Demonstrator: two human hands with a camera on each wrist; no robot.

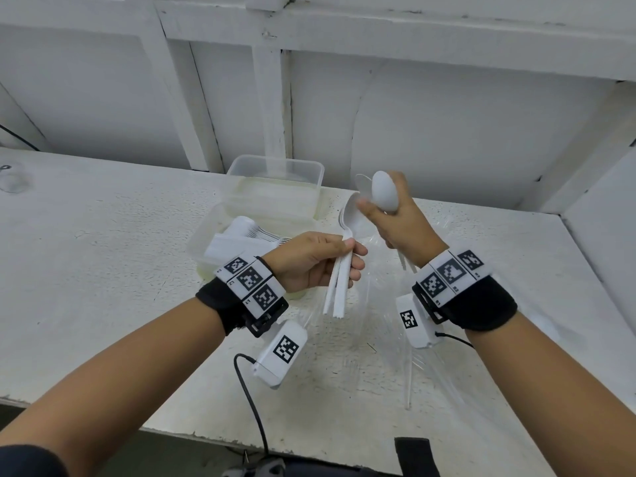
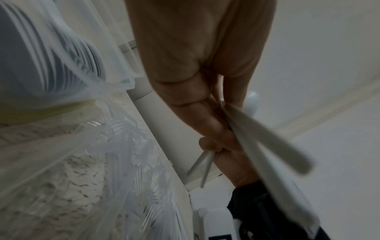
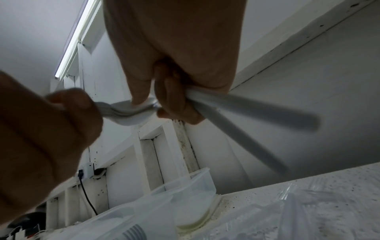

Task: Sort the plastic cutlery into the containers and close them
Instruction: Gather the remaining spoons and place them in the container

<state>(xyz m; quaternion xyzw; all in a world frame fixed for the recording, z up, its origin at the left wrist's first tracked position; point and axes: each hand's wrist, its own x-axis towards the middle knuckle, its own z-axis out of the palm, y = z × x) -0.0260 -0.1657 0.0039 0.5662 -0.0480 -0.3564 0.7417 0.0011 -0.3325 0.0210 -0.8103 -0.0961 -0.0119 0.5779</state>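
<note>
Head view: left hand [image 1: 315,261] and right hand [image 1: 399,218] each grip spoons [image 1: 344,270]; nest bowls together, then lay in box [image 1: 220,246]

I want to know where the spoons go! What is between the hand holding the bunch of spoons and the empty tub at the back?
In the head view, a clear plastic container filled with stacked white spoons.
</note>
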